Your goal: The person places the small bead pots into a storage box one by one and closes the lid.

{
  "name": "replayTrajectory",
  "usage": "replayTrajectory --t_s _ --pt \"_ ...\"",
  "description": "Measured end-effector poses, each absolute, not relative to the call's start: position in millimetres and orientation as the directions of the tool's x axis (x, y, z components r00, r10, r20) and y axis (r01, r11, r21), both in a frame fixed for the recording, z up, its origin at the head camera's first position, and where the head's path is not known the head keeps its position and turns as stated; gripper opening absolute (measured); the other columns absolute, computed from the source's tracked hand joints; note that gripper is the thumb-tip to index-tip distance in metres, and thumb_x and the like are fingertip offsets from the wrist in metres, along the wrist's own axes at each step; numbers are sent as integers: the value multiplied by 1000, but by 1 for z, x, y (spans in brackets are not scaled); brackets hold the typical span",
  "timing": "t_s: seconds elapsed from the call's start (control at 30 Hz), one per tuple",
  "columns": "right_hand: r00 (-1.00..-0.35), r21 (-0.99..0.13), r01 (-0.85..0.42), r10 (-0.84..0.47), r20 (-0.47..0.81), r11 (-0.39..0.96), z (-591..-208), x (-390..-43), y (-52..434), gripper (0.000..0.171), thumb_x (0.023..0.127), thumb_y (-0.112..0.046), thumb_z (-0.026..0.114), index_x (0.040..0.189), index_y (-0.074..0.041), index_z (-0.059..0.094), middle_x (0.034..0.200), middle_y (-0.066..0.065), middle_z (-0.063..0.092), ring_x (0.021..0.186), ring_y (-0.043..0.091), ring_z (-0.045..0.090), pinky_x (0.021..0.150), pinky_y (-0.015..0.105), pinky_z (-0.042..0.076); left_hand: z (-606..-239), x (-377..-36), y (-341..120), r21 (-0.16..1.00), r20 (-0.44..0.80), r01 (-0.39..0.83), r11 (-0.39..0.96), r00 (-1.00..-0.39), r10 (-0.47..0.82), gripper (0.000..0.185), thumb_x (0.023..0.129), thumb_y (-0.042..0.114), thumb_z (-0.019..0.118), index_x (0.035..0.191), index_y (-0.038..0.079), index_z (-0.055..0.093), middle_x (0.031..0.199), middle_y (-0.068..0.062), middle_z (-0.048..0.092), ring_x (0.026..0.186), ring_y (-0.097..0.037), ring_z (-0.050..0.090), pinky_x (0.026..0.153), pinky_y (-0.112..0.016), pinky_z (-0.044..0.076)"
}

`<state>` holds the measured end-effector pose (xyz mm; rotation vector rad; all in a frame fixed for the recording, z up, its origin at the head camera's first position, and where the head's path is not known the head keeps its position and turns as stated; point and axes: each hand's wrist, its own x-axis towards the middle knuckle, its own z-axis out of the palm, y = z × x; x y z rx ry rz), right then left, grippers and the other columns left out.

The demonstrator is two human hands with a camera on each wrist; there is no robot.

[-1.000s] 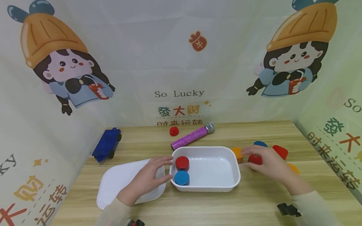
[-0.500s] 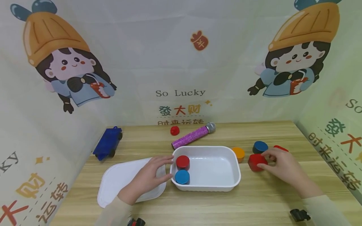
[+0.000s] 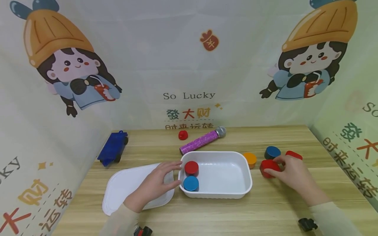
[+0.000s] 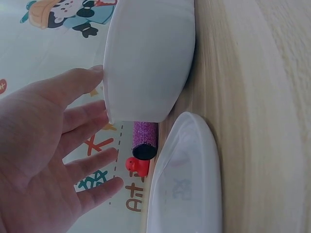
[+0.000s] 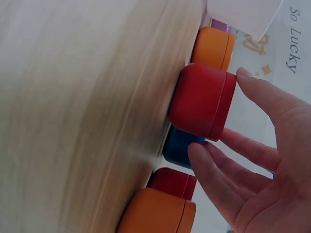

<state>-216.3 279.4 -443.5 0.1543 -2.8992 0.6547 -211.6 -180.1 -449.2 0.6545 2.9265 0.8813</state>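
My right hand (image 3: 290, 172) holds a small red lidded jar (image 5: 201, 99) by its lid, thumb on one side and fingers on the other. The jar stands on the table to the right of a white plastic box (image 3: 218, 195). Inside that box, at its left end, sit a red round jar (image 3: 191, 168) and a blue round jar (image 3: 191, 183). My left hand (image 3: 155, 183) is at the box's left rim, fingers spread and thumb at the edge. Beneath this hand lies a white lid (image 3: 121, 186).
Around the right hand stand an orange jar (image 3: 250, 160), a blue jar (image 3: 272, 152), another red jar (image 3: 294, 154) and a second orange jar (image 5: 155, 213). Behind the box lie a purple microphone (image 3: 202, 141) and a small red toy (image 3: 183, 135). A blue toy car (image 3: 113, 147) stands back left.
My right hand has moved right, from beside the orange jar to the red jar, and its fingers have come onto the lid. The left hand has stayed at the box rim.
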Motion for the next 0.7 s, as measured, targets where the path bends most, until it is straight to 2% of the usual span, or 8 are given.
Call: replayTrajectory --t_s 0.2,0.47,0.7 --pt "-981 -416 -134 -62 182 900 -445 -216 276 60 71 -49 80 104 0 68 94 14 69 78 23 58 63 31 54 -449 -211 -180 538 84 365 760 -920 382 51 84 43 71 131 32 57 143 16 48 136 -16 41 110 -49 39" --pt "-978 -425 -166 -92 188 890 -443 -216 276 50 72 -33 82 106 1 67 99 18 69 82 27 61 70 44 57 -450 -211 -180 536 93 366 761 -921 378 51 84 43 71 131 33 57 143 17 48 136 -15 41 110 -49 40" --pt "-967 -411 -215 -136 214 886 -435 -212 275 45 72 -23 81 108 0 68 94 14 68 77 22 58 62 31 52 -450 -211 -180 533 95 369 761 -921 379 50 83 43 71 130 32 58 142 16 48 136 -16 42 109 -49 40"
